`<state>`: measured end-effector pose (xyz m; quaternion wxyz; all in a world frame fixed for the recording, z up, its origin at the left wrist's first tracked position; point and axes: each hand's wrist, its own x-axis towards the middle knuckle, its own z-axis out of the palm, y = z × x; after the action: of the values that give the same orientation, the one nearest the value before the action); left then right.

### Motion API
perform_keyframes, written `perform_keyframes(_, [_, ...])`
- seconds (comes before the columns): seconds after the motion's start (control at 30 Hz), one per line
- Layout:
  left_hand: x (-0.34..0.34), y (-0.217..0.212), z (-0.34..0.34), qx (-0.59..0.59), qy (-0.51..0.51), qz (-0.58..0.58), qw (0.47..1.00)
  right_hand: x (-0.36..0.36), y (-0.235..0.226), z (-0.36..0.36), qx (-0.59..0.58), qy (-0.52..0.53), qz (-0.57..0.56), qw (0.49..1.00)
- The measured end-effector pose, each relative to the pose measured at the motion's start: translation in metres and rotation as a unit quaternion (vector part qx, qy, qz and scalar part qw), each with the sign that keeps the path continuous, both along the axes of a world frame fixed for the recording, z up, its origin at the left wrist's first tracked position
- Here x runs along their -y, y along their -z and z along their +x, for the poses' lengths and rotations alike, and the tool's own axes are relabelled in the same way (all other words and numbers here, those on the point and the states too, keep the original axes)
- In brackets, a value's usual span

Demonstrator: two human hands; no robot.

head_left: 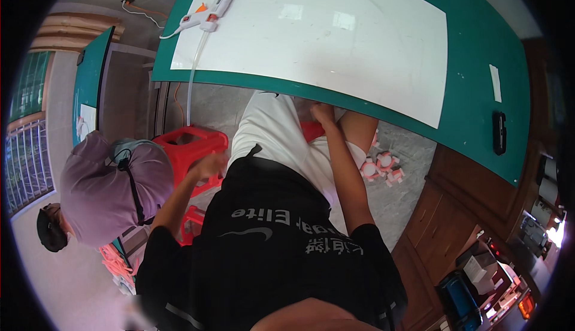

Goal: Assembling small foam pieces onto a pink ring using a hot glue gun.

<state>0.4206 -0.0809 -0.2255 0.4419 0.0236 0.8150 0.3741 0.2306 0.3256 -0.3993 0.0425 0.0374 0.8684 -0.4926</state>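
My left hand (pixel 209 166) hangs at my left side, beside a red plastic stool (pixel 188 136). It is smeared by motion, so I cannot make out its fingers. My right hand (pixel 323 113) is low between my legs, close to the near edge of the green table (pixel 263 83). Its fingers look curled, next to a red plastic piece (pixel 311 131) that shows between my thighs. What it holds, if anything, is hidden. On the white board (pixel 323 37) lies a white glue gun (pixel 214 12) with a long clear glue stick (pixel 194 73) hanging over the table edge.
Several pink-and-white pieces (pixel 383 162) lie on the grey floor at my right. A black object (pixel 499 133) and a white strip (pixel 495 83) rest on the table's right side. A person in a purple top (pixel 114 181) sits at my left. Brown wooden cabinets (pixel 440 223) stand at right.
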Motion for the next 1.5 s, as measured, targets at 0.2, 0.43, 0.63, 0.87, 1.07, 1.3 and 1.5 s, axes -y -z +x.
perform_keyframes(0.2, [-0.018, -0.061, 0.055, 0.203, -0.233, 0.129, 0.942, -0.014, 0.01, -0.007, 0.069, -0.001, -0.048, 0.996])
perform_keyframes(0.43, [0.005, -0.011, 0.1, 0.231, -0.355, 0.203, 0.883, 0.008, -0.04, -0.003, 0.216, -0.025, -0.054, 0.975])
perform_keyframes(0.63, [-0.015, 0.027, 0.105, 0.092, -0.428, 0.213, 0.873, 0.006, -0.048, 0.009, 0.248, -0.02, -0.077, 0.965])
perform_keyframes(0.87, [-0.004, 0.023, 0.092, 0.15, -0.357, 0.216, 0.896, 0.002, -0.035, 0.009, 0.246, -0.017, -0.064, 0.967])
perform_keyframes(1.07, [-0.019, -0.03, 0.031, 0.253, -0.324, 0.172, 0.895, -0.016, -0.005, 0.006, 0.177, -0.039, 0.003, 0.983])
perform_keyframes(1.3, [0.009, -0.025, 0.054, 0.248, -0.239, 0.251, 0.904, -0.01, 0.025, 0.005, 0.109, -0.007, -0.026, 0.994])
perform_keyframes(1.5, [0.0, -0.028, 0.057, 0.15, -0.22, 0.197, 0.944, 0.004, 0.012, 0.001, 0.102, -0.036, 0.002, 0.994])
